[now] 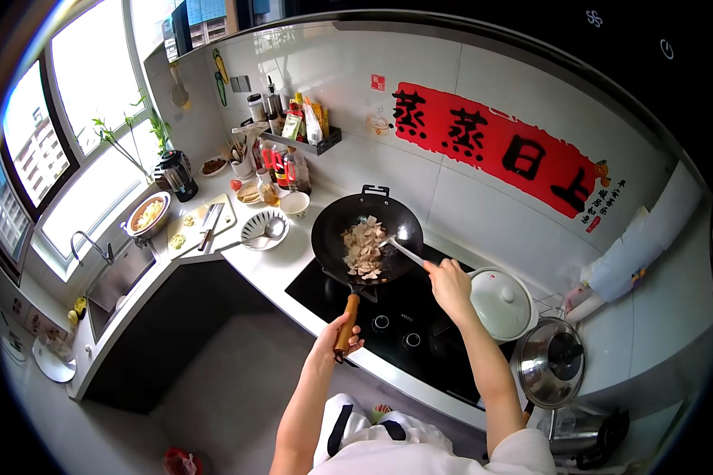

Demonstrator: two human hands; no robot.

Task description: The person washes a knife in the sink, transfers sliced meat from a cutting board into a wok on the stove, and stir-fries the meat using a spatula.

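A black wok [333,229] sits on the far-left part of the black glass stove [309,294]. Pale sliced meat [364,247] lies heaped in its middle. My left hand [339,336] is wrapped round the wok's wooden handle [346,321], which points toward me. In my right hand [449,285] is the handle of a spatula [406,252], held from the right side. Its metal end reaches into the wok at the meat's right edge, where part of it is hard to make out.
Right of the wok stands a white lidded pot [502,305], with a steel lidded pan [548,362] nearer me. On the left counter are a striped bowl with a ladle [274,227], a cutting board [221,212] with a knife [211,225], and a pot of chopped food [147,214]. Bottles [296,170] stand behind.
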